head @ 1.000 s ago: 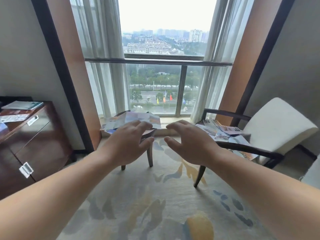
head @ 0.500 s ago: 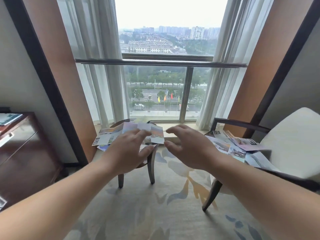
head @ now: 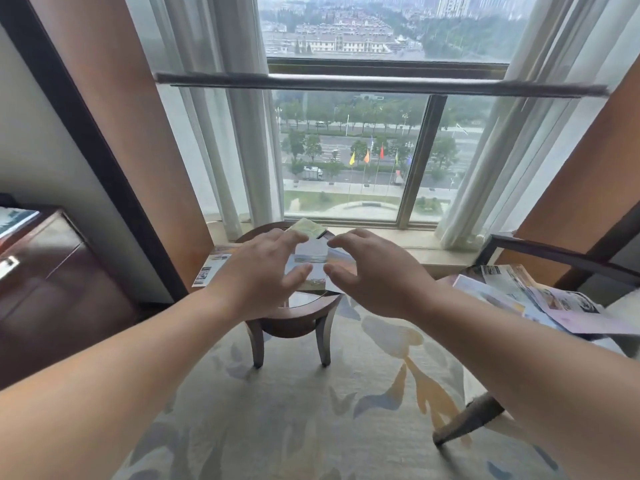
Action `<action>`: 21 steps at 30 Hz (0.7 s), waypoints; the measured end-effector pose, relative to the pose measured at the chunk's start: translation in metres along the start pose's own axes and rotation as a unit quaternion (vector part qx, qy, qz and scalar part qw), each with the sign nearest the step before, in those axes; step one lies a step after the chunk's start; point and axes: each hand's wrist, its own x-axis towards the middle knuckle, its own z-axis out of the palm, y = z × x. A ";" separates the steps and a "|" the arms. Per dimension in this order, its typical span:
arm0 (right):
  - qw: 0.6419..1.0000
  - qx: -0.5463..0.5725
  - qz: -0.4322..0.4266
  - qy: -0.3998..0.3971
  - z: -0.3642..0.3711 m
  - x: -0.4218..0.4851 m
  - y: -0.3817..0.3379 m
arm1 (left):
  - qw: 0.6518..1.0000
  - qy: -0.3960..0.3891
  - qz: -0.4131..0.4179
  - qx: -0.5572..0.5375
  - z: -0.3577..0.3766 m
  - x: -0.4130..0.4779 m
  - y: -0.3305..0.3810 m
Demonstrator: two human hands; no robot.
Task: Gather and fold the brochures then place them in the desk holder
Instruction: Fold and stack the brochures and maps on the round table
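Loose printed paper brochures [head: 310,258] lie overlapped on the small round dark-wood worktop [head: 294,317], some overhanging its rim. A hasty gathering sweep could push sheets onto the carpet. The left hand [head: 263,271] and right hand [head: 379,271] hover over them, fingers spread and gently curved, grasping nothing. Contact with the paper cannot be told.

I am holding my left hand [head: 263,273] and right hand [head: 379,275] side by side over the brochures [head: 310,257] lying on the side table [head: 298,315], which is standing before the window [head: 346,161]. A cabinet [head: 62,282] is sitting to its left, and a chair [head: 561,256] carrying more brochures [head: 512,289] is standing to its right.
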 end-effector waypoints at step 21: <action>0.996 -0.008 0.035 -0.082 0.094 0.238 0.053 | 0.998 -0.060 -0.003 -0.014 0.067 0.204 -0.177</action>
